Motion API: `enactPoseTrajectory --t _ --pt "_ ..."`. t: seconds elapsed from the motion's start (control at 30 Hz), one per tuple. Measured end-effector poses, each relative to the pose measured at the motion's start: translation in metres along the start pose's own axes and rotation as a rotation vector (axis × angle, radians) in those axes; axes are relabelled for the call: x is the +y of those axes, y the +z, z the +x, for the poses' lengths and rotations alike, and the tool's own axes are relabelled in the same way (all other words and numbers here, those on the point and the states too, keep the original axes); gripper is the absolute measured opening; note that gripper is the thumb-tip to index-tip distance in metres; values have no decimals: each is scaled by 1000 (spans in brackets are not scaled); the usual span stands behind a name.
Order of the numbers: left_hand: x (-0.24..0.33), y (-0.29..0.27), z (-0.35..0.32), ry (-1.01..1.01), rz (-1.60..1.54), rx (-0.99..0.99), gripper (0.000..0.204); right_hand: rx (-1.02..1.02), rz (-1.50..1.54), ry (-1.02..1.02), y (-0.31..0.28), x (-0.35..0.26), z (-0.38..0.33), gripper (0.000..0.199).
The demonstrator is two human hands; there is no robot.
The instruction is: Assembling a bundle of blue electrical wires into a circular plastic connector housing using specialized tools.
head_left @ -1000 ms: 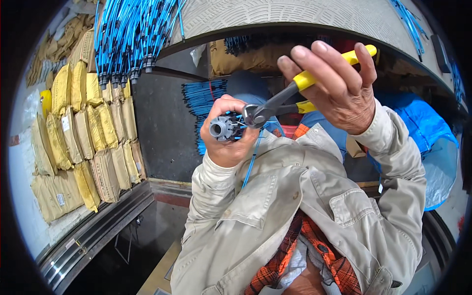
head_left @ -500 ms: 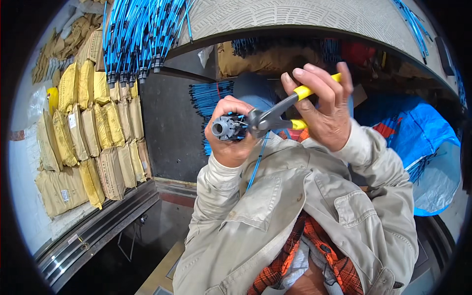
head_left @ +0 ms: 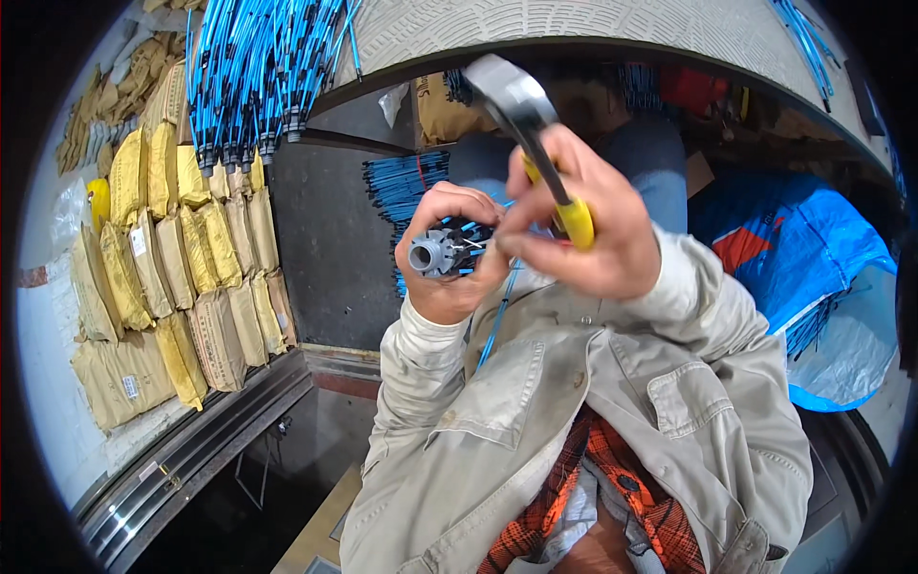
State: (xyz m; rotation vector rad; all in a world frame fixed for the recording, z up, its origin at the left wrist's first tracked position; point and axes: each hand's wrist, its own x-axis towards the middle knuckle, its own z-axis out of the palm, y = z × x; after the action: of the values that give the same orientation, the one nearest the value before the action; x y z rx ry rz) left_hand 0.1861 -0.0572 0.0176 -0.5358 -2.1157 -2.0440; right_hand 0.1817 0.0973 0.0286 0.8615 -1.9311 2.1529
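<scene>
In my left hand [head_left: 443, 212], a grey ribbed plastic fitting [head_left: 432, 253] is gripped, its round hollow end facing up toward me. Thin white wire ends show at the fitting's right side, and a blue cable [head_left: 497, 320] hangs from it past my jacket. My right hand [head_left: 598, 215] is closed round the yellow handles of a pair of pliers [head_left: 521, 100], whose metal head points up and left. The right thumb and fingertips reach to the wires beside the fitting. Motion blurs the right hand and the pliers.
A table [head_left: 574, 24] arches across the top, with a bundle of blue cables [head_left: 253, 81] with black ends hanging over its left edge. More blue cables [head_left: 406, 182] lie below it. Brown paper packets [head_left: 143, 277] line the left. A blue bag [head_left: 794, 249] stands at right.
The pliers' head has swung up and away from the fitting. My right hand has moved left and down, its fingertips now at the wires. My left hand has barely moved.
</scene>
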Motion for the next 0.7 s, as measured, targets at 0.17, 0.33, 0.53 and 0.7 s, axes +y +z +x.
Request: enactPoseTrajectory --t 0.17,0.33,0.53,0.7 --pt "-5 0 -1 -51 11 37 28 39 -155 -17 -4 -2 18 10" --pt "-16 -8 0 -44 -30 5 29 -65 -256 100 -17 3 15 17" --pt "-18 -13 13 58 -26 -42 31 -48 -1107 -278 -43 -7 11 31" --pt "-11 -6 13 14 4 -31 31 32 -1569 -774 -55 7 31 39"
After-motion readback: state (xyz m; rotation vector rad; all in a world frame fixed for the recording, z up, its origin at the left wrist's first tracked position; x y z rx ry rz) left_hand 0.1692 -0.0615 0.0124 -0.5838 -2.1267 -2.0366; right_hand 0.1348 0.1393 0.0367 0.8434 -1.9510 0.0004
